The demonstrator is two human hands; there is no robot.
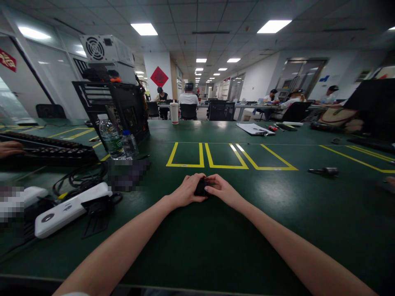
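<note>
Both of my hands meet over the green table point(212, 246), around a small black object point(201, 187) whose kind I cannot make out. My left hand point(189, 190) wraps it from the left, fingers over its top and thumb along the near side. From the right, my right hand point(222, 190) pinches its edge with thumb and fingertips. The fingers cover much of the object. Just beyond the hands, yellow tape outlines point(185, 165) mark the tabletop.
To the left stand a water bottle point(111, 137), a smaller blue-capped bottle point(129, 144), an open computer case point(123, 111), a white power strip point(72, 209) and cables. Right of my hands lies a dark metal tool point(324, 171). A clipboard point(254, 128) lies farther back. Another person's hand point(10, 149) shows at left.
</note>
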